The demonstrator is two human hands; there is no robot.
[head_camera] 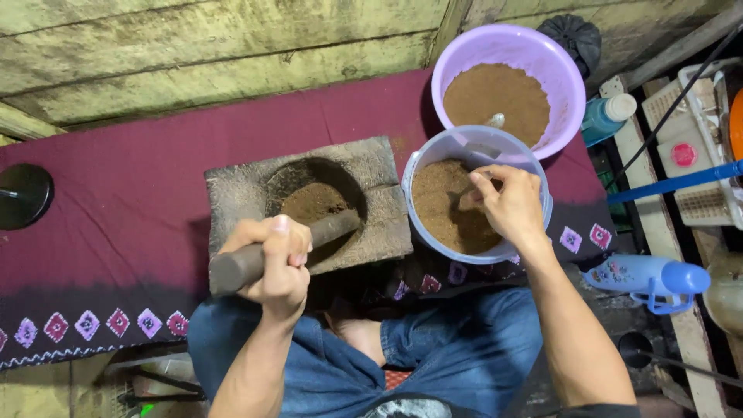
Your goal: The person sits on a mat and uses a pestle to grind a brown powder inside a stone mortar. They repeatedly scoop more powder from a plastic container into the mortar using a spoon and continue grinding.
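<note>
Two hands at work: both belong to the person wearing the camera, seated in blue denim.
Surface: a maroon cloth (139, 170) with a dark lower band and a row of pink and white diamond motifs covers the working level.
Backdrop: weathered, greenish wooden planks (193, 54) run across the top of the view.
Right margin: a blue pipe (681, 179), a white plastic crate (696, 147), a clear bottle with a white cap (611, 114) and a light blue jug (650, 279) crowd the side.
Left margin: a round black object (23, 195) lies on the cloth, its kind not discernible.
Stone mortar (309, 205): a rough rectangular block on the cloth, directly ahead of the knees; brown powder sits in its round hollow.
Pestle (286, 246): dark, cylindrical, slanted, its far end down in the hollow.
Left hand (275, 259): clenched around the pestle's near end, knuckles up, forearm rising from below.
Small bucket (476, 193): translucent, just right of the mortar, part filled with brown powder.
Right hand (503, 203): over the small bucket, fingertips pinched together on something I cannot identify.
Lilac basin (507, 85): behind the small bucket, also holding brown powder.
</note>
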